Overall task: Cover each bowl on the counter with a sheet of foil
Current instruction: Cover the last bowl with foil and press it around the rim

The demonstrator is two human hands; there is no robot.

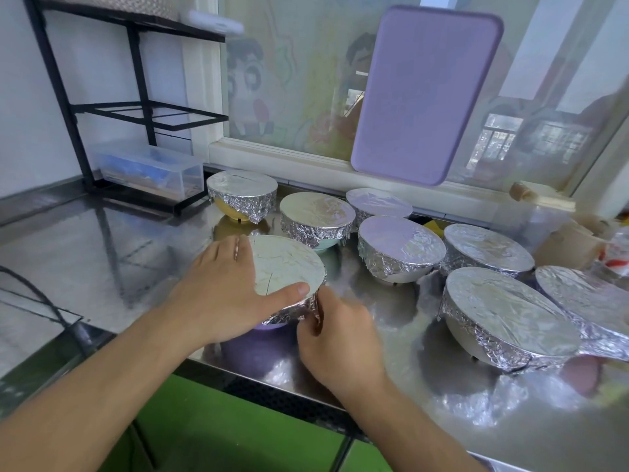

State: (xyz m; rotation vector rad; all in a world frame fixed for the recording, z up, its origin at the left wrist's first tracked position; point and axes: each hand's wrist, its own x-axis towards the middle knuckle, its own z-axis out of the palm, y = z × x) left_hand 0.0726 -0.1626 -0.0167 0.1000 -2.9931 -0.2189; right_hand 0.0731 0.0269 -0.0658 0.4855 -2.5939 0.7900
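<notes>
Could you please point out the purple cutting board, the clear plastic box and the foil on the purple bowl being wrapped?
purple cutting board [425, 93], head view, middle of its flat face.
clear plastic box [153, 172], head view, front wall.
foil on the purple bowl [289, 264], head view, flat top.

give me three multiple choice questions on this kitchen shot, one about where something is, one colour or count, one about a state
1. Where is the purple board?
A. flat on the counter
B. leaning on the window
C. on the black rack

2. What colour is the bowl under the hands?
A. purple
B. red
C. black

3. What is the right hand doing?
A. resting open on the counter
B. holding a knife
C. pinching the foil at the bowl's side

Answers: 1 B, it stands upright against the glass. 2 A, purple shows below the foil edge. 3 C, its fingers curl on the foil skirt while the left hand lies across the top.
</notes>
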